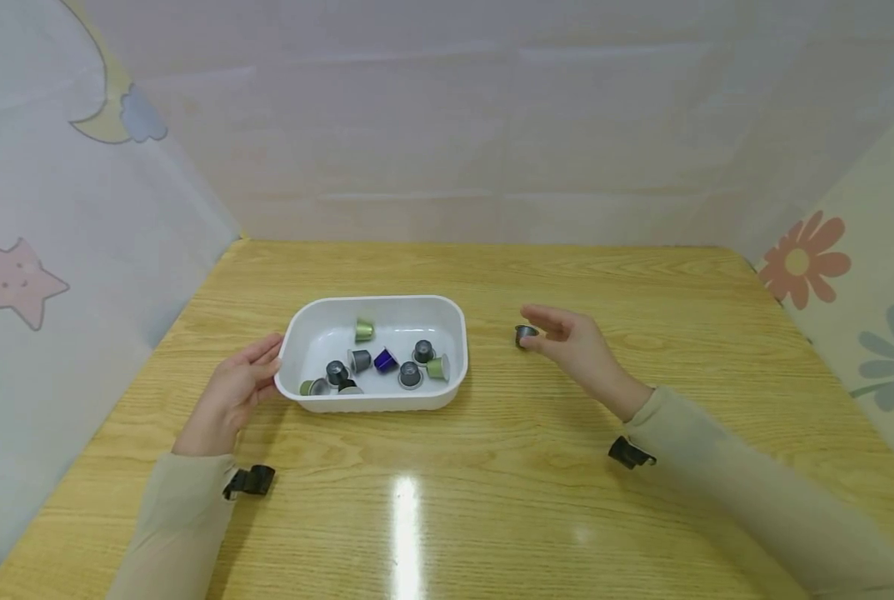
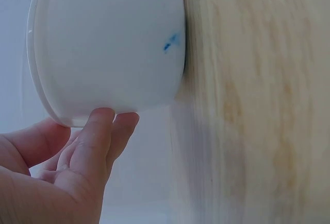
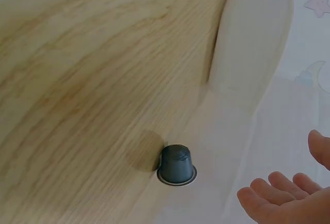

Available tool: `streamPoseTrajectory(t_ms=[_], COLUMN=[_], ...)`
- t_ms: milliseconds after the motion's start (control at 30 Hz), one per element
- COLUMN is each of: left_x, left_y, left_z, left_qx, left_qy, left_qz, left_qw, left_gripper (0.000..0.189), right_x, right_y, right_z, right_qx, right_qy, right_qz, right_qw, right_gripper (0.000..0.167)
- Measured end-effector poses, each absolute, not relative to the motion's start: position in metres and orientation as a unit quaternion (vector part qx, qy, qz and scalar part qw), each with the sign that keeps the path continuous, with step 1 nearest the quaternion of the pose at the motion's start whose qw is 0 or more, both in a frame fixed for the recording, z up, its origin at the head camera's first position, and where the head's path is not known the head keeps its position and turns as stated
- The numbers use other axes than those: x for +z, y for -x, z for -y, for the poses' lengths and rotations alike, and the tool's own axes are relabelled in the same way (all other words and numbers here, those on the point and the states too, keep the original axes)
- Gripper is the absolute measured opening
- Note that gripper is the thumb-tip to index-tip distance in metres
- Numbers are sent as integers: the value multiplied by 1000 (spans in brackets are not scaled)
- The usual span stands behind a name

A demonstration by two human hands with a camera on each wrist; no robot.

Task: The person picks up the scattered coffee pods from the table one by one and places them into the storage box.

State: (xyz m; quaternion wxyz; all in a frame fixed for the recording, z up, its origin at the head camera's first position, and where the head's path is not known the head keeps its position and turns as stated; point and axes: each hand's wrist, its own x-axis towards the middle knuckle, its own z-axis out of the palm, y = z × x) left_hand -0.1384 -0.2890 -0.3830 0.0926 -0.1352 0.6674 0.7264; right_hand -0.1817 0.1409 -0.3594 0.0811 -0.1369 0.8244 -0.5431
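Observation:
A white plastic tray [image 1: 372, 402] stands left of centre on the table, with several coffee capsules in it: green, grey, dark and one purple capsule [image 1: 385, 360]. My left hand [image 1: 238, 385] holds the tray's left end, thumb at the rim and fingers against the outer wall [image 2: 118, 44]. Right of the tray is a single dark grey coffee capsule [image 3: 177, 163] on the table. Around it in the head view reaches my right hand [image 1: 577, 346], thumb and fingers spread. The right wrist view shows a gap between that capsule and the fingertips [image 3: 246, 197].
The wooden table [image 1: 521, 483] extends around the tray. Light sheets hang behind and at both sides, printed with a pink star [image 1: 17, 283] and a red flower [image 1: 802, 260]. Black wrist mounts [image 1: 250, 481] sit on both sleeves.

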Motion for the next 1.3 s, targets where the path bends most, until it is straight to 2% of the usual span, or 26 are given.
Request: streamPoseTrajectory(t_ms=[300,833,1300], left_x=[-383,-383,-383], left_y=[139,138,139], left_z=[288,289,288], left_qx=[723,722,722], left_qy=[134,131,141], left_qz=[-672,-673,-670], left_qw=[92,94,99], left_gripper=[57,57,58], right_x=[-374,-398,-410], right_y=[192,216,237], right_z=[-149,-153,-153], right_qx=[-509,-453,-432], right_qy=[161,154,159], right_qz=[-842,-873,-875], right_qw=[75,100,154], right_gripper=[66,80,69])
